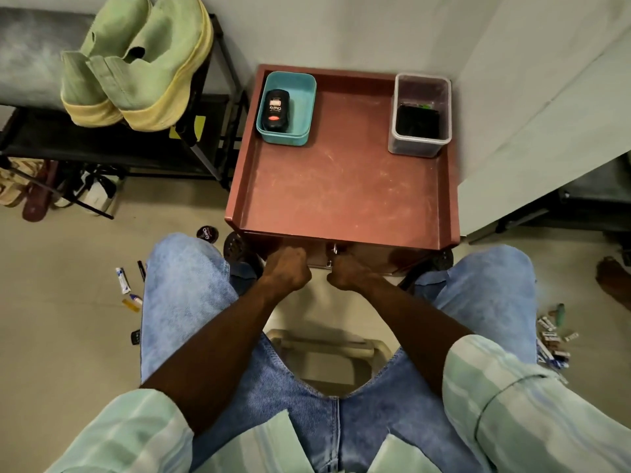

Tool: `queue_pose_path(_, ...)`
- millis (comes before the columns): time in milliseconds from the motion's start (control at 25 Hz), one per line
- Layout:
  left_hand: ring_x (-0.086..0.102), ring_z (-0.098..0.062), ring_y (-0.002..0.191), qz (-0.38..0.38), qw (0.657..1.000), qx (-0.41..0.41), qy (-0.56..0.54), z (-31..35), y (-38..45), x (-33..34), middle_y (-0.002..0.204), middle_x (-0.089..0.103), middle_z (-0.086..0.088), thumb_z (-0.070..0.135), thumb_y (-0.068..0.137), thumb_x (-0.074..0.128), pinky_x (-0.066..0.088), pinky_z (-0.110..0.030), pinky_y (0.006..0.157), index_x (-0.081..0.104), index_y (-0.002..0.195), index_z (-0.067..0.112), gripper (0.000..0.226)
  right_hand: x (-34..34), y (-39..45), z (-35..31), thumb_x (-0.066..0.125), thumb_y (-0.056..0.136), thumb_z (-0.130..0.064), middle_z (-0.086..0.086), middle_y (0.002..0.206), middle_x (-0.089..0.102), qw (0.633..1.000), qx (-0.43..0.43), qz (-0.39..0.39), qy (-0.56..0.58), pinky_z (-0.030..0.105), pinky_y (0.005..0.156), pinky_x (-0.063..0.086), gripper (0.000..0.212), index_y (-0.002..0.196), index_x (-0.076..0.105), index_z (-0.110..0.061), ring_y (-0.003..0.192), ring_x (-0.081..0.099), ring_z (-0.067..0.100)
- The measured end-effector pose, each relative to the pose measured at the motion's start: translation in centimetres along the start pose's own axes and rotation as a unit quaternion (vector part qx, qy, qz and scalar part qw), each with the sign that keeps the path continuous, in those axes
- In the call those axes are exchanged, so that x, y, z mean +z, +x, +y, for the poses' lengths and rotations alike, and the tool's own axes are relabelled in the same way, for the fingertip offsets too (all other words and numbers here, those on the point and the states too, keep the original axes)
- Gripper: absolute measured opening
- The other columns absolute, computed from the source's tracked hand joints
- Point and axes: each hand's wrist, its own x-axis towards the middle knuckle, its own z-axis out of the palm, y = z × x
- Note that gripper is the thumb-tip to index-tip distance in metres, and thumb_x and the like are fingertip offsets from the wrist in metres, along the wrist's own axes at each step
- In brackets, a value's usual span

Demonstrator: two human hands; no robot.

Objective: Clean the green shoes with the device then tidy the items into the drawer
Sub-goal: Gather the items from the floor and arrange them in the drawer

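Note:
Two green shoes (pixel 136 63) with yellow soles lie on the top shelf of a black rack (pixel 218 107) at the upper left. A brown cabinet (pixel 341 186) stands in front of me. On its top sit a teal tray (pixel 300 107) holding a black shoe-polish device (pixel 276 109) and a clear box (pixel 420 114) with dark contents. My left hand (pixel 290 268) and my right hand (pixel 345 271) are both curled at the drawer front (pixel 362 256) under the top, near a small metal latch (pixel 333 250). What the fingers grip is hidden.
A round polish tin (pixel 207 233) lies on the floor by the cabinet's left wheel. Small tubes and a pen (pixel 128 285) lie left of my knee, several small items (pixel 553 339) right of it. Sandals sit under the rack. A grey partition (pixel 546 131) stands right.

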Motion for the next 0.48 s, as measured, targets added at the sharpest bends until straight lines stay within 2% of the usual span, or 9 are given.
queue_pose_path(120, 0.055, -0.031, 0.108, 0.079, 0.997, 0.002, -0.009, -0.3, -0.7, 0.0, 0.118, 0.062, -0.013, 0.015, 0.083, 0.053, 0.047, -0.037, 0.090, 0.061, 0.116, 0.007, 0.035, 0.1, -0.1, -0.5, 0.056, 0.080, -0.022, 0.013, 0.124, 0.061, 1.000, 0.015, 0.009, 0.024, 0.037, 0.090, 0.053, 0.052, 0.132, 0.050, -0.015, 0.110, 0.059, 0.033)
queue_pose_path(200, 0.049, -0.030, 0.112, 0.133, 0.991, 0.018, 0.000, -0.6, -1.2, 0.5, 0.125, 0.054, -0.013, 0.017, 0.081, 0.057, 0.042, -0.040, 0.095, 0.053, 0.125, 0.008, 0.045, 0.2, -1.2, -1.0, 0.057, 0.081, -0.026, 0.013, 0.124, 0.061, 1.000, 0.013, -0.001, 0.001, 0.036, 0.088, 0.053, 0.051, 0.131, 0.052, -0.014, 0.108, 0.060, 0.032)
queue_pose_path(280, 0.045, -0.030, 0.117, 0.150, 0.988, 0.027, 0.001, -1.1, -1.7, 0.9, 0.129, 0.049, -0.013, 0.021, 0.078, 0.063, 0.038, -0.042, 0.100, 0.046, 0.131, 0.011, 0.057, 1.0, -2.9, -1.9, 0.055, 0.086, -0.029, 0.013, 0.126, 0.060, 0.999, 0.010, -0.023, -0.039, 0.037, 0.089, 0.053, 0.049, 0.132, 0.051, -0.011, 0.111, 0.059, 0.031)
queue_pose_path(360, 0.043, -0.030, 0.120, 0.126, 0.991, 0.027, 0.018, -1.3, -2.1, 1.3, 0.132, 0.048, -0.011, 0.024, 0.079, 0.061, 0.034, -0.043, 0.104, 0.044, 0.134, 0.016, 0.058, 2.5, -4.7, -2.9, 0.050, 0.091, -0.025, 0.013, 0.132, 0.056, 0.994, 0.005, -0.055, -0.094, 0.036, 0.093, 0.051, 0.048, 0.136, 0.047, -0.007, 0.118, 0.055, 0.030)
queue_pose_path(480, 0.056, -0.027, 0.109, -0.013, 0.998, 0.007, 0.067, -1.0, -3.5, 1.3, 0.121, 0.061, -0.007, 0.021, 0.086, 0.055, 0.040, -0.039, 0.098, 0.056, 0.119, 0.017, 0.033, 3.9, -7.8, -4.4, 0.045, 0.095, -0.017, 0.016, 0.146, 0.045, 0.984, -0.012, -0.119, -0.135, 0.035, 0.097, 0.046, 0.053, 0.145, 0.037, -0.002, 0.129, 0.048, 0.031)
